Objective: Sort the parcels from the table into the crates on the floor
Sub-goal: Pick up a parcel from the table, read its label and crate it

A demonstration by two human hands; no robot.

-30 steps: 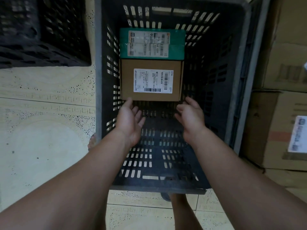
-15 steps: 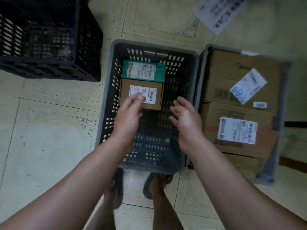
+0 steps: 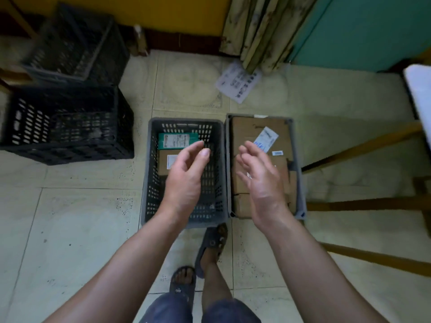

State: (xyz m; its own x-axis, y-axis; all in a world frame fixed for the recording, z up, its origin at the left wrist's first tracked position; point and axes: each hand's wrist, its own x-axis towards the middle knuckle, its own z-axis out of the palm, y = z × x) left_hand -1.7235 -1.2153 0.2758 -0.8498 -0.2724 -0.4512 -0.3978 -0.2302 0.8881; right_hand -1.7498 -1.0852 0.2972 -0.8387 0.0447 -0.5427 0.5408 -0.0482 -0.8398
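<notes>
left hand [image 3: 184,180]: empty, fingers loosely bent, thumb and forefinger apart. I see it held in the air over the grey crate [image 3: 151,183], touching nothing.
right hand [image 3: 261,183]: empty, palm turned inward, fingers relaxed. It's in the air over the near-left part of the right crate [image 3: 300,183].
green parcel [image 3: 175,141]: flat on the grey crate's floor at the far end, toward the left wall, white label up.
brown parcel [image 3: 163,164]: also on the grey crate's floor, touching the green one's near edge. Partly hidden by the left hand.
grey crate, near half: bare slotted floor.
right crate: touches the grey crate's right wall and is filled with big cardboard boxes [image 3: 247,134]. There's a white slip with blue writing on the far box.
black crates [image 3: 67,127]: two, well to the left of the grey crate, one behind the other. I can't make out contents; the far one is blurred.
floor: printed sheet [image 3: 238,82] lying beyond the crates, near the curtain [image 3: 263,31].
table [image 3: 363,148]: wooden legs at the right edge of view, beside the right crate.
feet: in sandals [image 3: 212,241], just at the grey crate's near wall.
</notes>
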